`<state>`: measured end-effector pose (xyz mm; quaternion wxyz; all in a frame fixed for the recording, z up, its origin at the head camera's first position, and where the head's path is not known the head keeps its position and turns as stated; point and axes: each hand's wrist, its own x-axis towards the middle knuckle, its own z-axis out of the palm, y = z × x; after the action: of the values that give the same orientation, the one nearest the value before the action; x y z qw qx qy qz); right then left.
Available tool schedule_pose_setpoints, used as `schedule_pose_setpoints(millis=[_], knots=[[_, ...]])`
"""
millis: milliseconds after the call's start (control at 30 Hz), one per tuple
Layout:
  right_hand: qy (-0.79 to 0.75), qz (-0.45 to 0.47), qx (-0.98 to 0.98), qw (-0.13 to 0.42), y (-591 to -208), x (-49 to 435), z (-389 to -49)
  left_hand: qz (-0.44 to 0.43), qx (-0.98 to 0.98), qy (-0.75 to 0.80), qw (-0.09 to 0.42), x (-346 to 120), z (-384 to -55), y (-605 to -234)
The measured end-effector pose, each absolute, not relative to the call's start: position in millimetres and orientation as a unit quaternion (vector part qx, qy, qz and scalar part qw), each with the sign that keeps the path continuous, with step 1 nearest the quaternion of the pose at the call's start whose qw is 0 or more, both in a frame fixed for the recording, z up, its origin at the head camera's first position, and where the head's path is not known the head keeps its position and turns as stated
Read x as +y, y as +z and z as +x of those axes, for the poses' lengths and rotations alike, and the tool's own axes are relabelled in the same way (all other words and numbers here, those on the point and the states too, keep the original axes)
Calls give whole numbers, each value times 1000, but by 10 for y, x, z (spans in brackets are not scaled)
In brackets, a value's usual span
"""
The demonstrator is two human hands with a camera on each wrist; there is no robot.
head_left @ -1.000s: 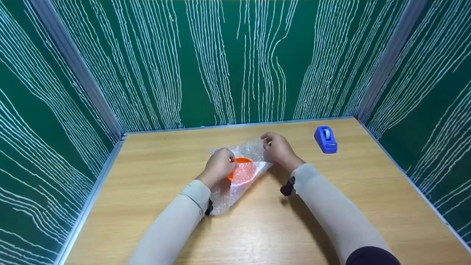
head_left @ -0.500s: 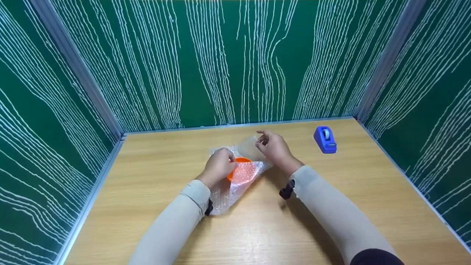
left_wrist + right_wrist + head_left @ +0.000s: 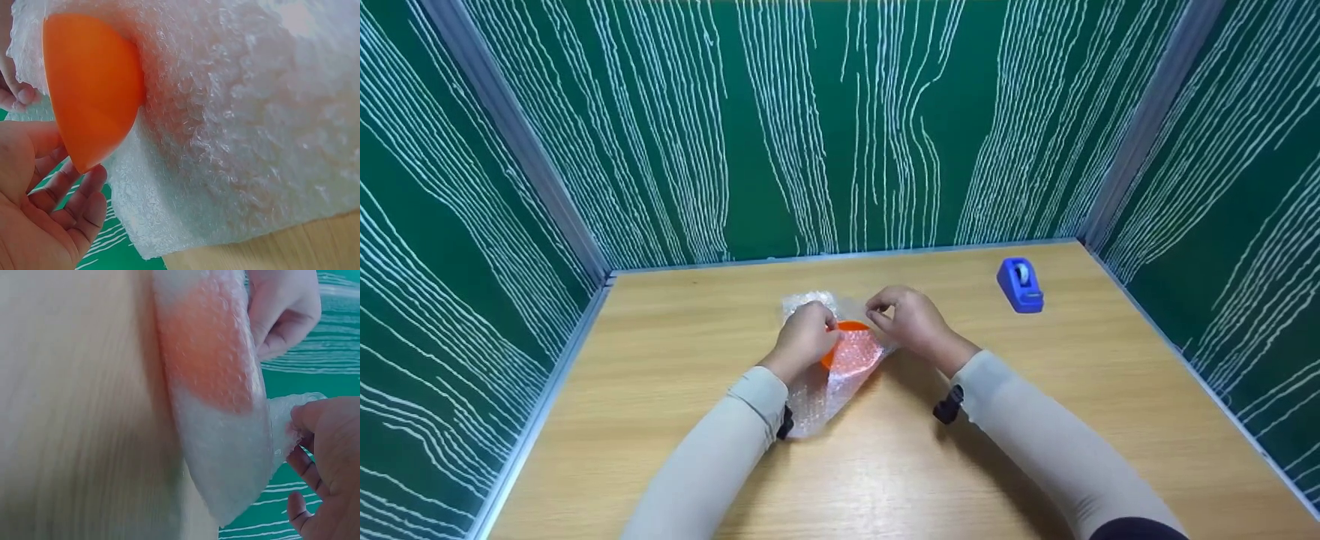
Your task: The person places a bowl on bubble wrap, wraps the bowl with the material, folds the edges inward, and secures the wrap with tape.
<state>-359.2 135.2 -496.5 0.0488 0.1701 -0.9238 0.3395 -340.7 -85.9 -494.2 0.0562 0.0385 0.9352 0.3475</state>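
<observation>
An orange bowl (image 3: pixel 93 84) stands partly wrapped in clear bubble wrap (image 3: pixel 225 118) on the table. In the head view its rim shows between the hands, and the wrap is folded over its near right side. My left hand (image 3: pixel 804 337) pinches the bowl's edge, thumb on one side and fingers on the other. To the right of the bowl, my right hand (image 3: pixel 913 321) holds a free corner of the bubble wrap between thumb and forefinger; in the right wrist view its other fingers (image 3: pixel 304 512) are loosely bent. The bowl's bottom is hidden by the wrap.
A blue tape dispenser (image 3: pixel 1021 286) with a roll of tape stands at the back right of the wooden table (image 3: pixel 660 360). Green panels (image 3: pixel 877 135) with white wavy lines enclose the table at the back and both sides.
My right hand has moved left and slightly nearer, drawing the far right flap of bubble wrap in over the bowl. The left hand has stayed in place on the bowl.
</observation>
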Motion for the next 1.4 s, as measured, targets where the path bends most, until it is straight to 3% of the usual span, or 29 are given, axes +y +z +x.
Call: schedule_pose_setpoints(millis=[467,1033,1400], knots=[[264,352,-893,90,-5077,1343,-3445,55,941,332,30,-863,-3419,-4992],[142,445,-884,32,-5059,1450,-3415,43,935,350,40,-915,-3418,-5026],[124,447,-885,22,-5048,1443,-3408,4,927,376,20,-1343,-3469,-4971]])
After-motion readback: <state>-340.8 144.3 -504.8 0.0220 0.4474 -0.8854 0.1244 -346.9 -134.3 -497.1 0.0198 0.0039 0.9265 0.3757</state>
